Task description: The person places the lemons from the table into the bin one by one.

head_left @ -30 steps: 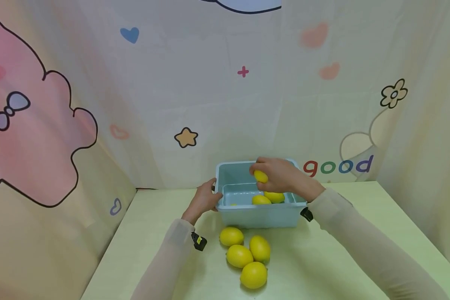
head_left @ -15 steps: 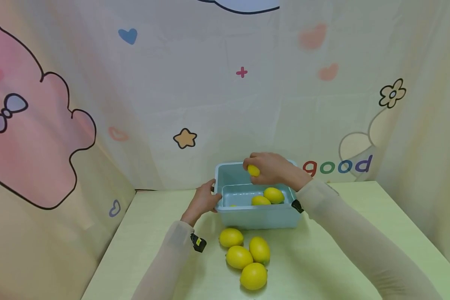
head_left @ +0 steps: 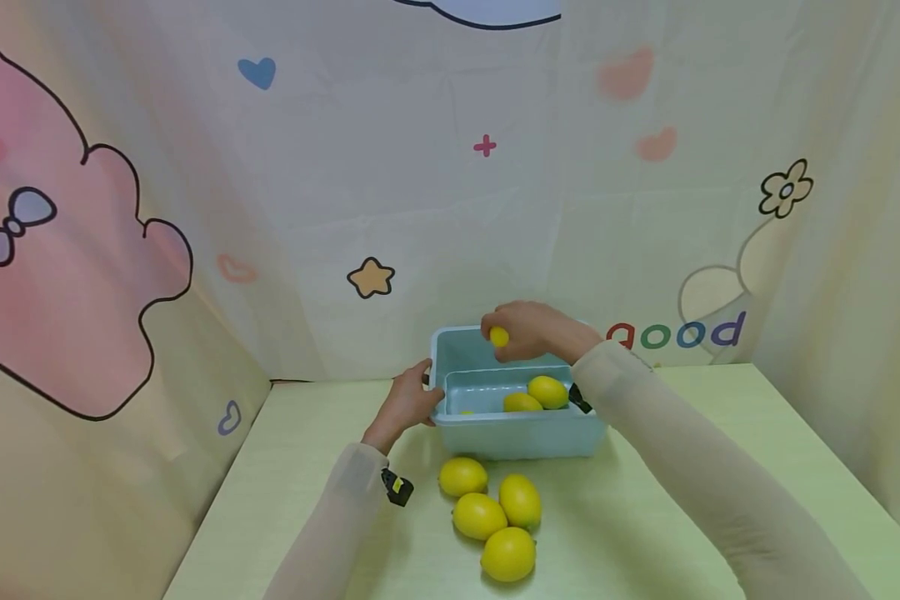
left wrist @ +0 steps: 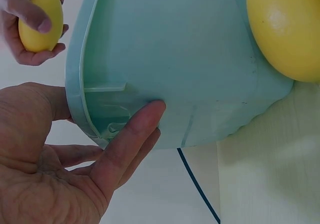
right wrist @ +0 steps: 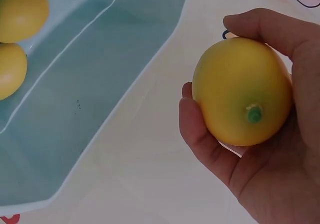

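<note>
In the head view my right hand (head_left: 536, 329) grips a yellow lemon (head_left: 498, 337) above the back part of a light blue plastic bin (head_left: 521, 437). The right wrist view shows the thumb and fingers curled round this lemon (right wrist: 235, 84), its green stem end facing the camera. My left hand (head_left: 407, 400) holds the bin's left end, thumb at the rim and fingers along the outer wall (left wrist: 170, 49). Inside the bin lie a lemon (head_left: 547, 392) and another lemon (head_left: 522, 403), partly hidden by the front rim. A small yellow patch also shows over that rim.
Several lemons (head_left: 479, 516) lie close together on the pale green table (head_left: 645, 517) in front of the bin. A printed curtain (head_left: 450, 200) hangs right behind the bin and along both sides.
My right hand has moved left and slightly up with the lemon, uncovering more of the lemons in the bin. My left hand has stayed at the bin's left end.
</note>
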Action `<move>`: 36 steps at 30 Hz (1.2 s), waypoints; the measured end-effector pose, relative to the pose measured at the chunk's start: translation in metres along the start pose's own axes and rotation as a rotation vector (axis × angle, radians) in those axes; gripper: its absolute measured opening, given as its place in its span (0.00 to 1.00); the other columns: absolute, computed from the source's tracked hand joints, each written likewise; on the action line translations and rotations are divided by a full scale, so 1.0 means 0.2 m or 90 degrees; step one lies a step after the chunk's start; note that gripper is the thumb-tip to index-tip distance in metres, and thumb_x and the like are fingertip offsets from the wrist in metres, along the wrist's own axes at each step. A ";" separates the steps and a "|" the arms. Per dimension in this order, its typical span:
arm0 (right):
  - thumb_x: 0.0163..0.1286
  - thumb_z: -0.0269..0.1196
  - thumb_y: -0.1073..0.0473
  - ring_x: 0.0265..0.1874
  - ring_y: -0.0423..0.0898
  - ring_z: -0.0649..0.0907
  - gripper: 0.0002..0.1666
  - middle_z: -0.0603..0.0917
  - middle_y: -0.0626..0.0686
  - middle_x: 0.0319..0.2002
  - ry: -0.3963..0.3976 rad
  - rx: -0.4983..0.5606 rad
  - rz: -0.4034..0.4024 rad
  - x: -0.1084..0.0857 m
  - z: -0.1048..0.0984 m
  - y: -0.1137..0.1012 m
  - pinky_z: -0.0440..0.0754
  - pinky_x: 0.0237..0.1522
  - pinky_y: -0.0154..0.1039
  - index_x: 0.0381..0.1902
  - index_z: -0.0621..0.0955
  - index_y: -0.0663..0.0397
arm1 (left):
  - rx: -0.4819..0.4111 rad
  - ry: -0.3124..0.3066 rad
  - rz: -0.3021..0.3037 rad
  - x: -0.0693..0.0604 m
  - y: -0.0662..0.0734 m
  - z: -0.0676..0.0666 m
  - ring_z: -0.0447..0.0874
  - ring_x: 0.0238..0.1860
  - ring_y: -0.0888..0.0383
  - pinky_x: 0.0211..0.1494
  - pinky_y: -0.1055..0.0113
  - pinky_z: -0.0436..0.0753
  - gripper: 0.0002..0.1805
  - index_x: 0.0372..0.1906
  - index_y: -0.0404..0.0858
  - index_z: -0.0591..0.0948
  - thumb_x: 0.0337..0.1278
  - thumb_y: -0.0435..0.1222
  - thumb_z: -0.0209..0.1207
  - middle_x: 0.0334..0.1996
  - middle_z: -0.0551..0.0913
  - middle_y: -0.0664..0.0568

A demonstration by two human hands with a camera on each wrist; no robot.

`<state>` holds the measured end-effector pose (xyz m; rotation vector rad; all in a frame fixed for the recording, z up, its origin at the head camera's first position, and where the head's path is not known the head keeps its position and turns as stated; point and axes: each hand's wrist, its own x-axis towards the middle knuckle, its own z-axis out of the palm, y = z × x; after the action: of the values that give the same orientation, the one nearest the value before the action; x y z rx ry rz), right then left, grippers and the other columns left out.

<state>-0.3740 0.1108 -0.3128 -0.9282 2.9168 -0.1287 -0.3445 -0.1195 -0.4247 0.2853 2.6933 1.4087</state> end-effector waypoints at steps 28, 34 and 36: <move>0.64 0.66 0.51 0.43 0.49 0.80 0.21 0.80 0.50 0.57 -0.126 0.093 0.085 0.14 0.07 0.01 0.86 0.43 0.42 0.56 0.78 0.42 | 0.008 -0.005 0.004 0.00 -0.01 0.00 0.86 0.38 0.46 0.29 0.58 0.89 0.33 0.74 0.37 0.62 0.64 0.34 0.54 0.55 0.77 0.35; 0.64 0.66 0.51 0.46 0.49 0.79 0.23 0.78 0.51 0.59 -0.137 0.089 0.102 0.16 0.07 0.01 0.86 0.48 0.46 0.57 0.78 0.42 | 0.009 -0.003 -0.002 0.00 0.00 0.00 0.86 0.39 0.44 0.27 0.60 0.88 0.34 0.75 0.38 0.61 0.64 0.34 0.54 0.55 0.77 0.35; 0.64 0.66 0.51 0.46 0.50 0.79 0.24 0.78 0.51 0.60 -0.141 0.088 0.110 0.17 0.08 0.01 0.86 0.47 0.46 0.58 0.78 0.41 | 0.005 -0.004 -0.005 -0.01 0.00 0.00 0.86 0.42 0.40 0.28 0.59 0.88 0.34 0.75 0.38 0.61 0.64 0.34 0.55 0.55 0.77 0.35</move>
<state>-0.4014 0.0923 -0.3299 -0.6234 2.7270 -0.1999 -0.3433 -0.1193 -0.4242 0.2792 2.6927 1.3925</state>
